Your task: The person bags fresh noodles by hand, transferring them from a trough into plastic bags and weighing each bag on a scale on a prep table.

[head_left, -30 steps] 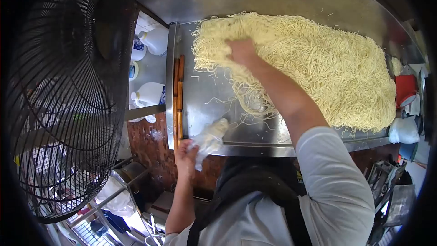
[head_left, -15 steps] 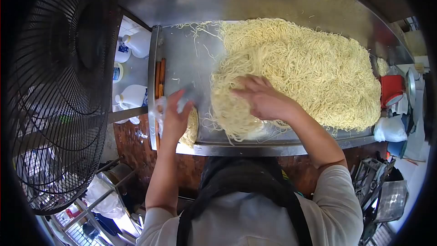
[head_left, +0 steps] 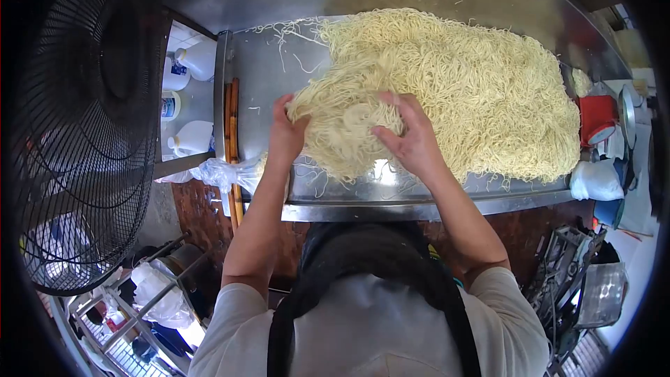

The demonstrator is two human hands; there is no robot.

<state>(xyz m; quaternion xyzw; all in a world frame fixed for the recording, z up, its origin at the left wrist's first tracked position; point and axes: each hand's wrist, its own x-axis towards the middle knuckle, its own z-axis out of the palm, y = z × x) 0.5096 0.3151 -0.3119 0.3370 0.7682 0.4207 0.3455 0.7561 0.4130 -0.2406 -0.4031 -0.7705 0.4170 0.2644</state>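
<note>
A loose bunch of pale yellow noodles [head_left: 335, 122] is held between my two hands, slightly blurred by motion. My left hand [head_left: 287, 132] grips its left edge, fingers and thumb curled round the strands. On the bunch's right side, my right hand [head_left: 412, 136] has its fingers and thumb bent into the strands. The large noodle pile [head_left: 488, 105] spreads over the steel table [head_left: 262, 63] just to the right and behind. A clear plastic bag [head_left: 234, 171] lies at the table's left front, partly covered by my left forearm.
Wooden sticks [head_left: 231, 119] lie along the table's left edge. Beyond stand white jugs [head_left: 192, 138] and a large fan [head_left: 91, 126]. To the right are a red scale [head_left: 598, 120] and a white plastic bag [head_left: 597, 181]. A raised metal rim [head_left: 363, 211] borders the front.
My left hand has moved from the bagged noodles up and right to the loose noodles and closed on them. The noodle bunch has shifted left, and my right hand has turned round its right side.
</note>
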